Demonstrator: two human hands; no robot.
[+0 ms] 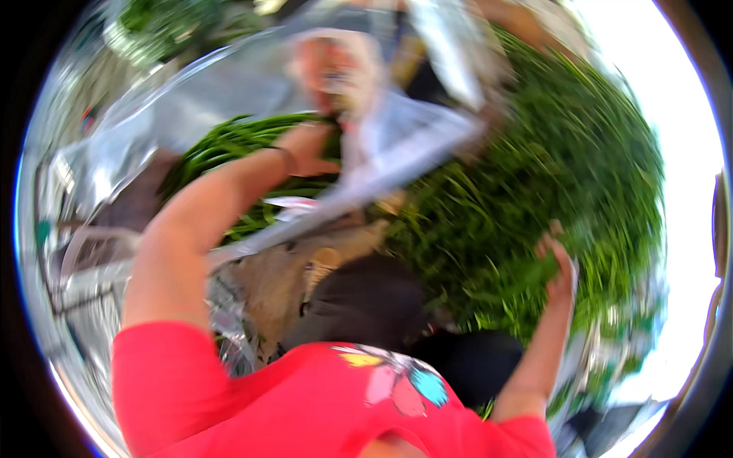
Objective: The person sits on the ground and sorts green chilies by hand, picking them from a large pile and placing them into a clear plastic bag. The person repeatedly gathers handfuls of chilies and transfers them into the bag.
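My left hand [307,149] reaches into a large clear plastic bag [229,84], over long green stalks [217,145]. Its thumb looks spread from the fingers, though motion smears them, and a dark band circles the wrist. At the right, my right hand [561,269] is curled at the near side of a big heap of loose green leafy stalks [565,137]. A few green leaves [527,278] seem to be gripped in it. White and red printed plastic [336,69] on the bag is blurred.
A brown surface [275,294] lies between the bag and the heap. My dark-clad knee [366,294] is close in front. Another clear bag of greens [156,27] stands at the far left. A pale curved handle [92,244] is at the left. Another person's arm [527,27] shows at the back.
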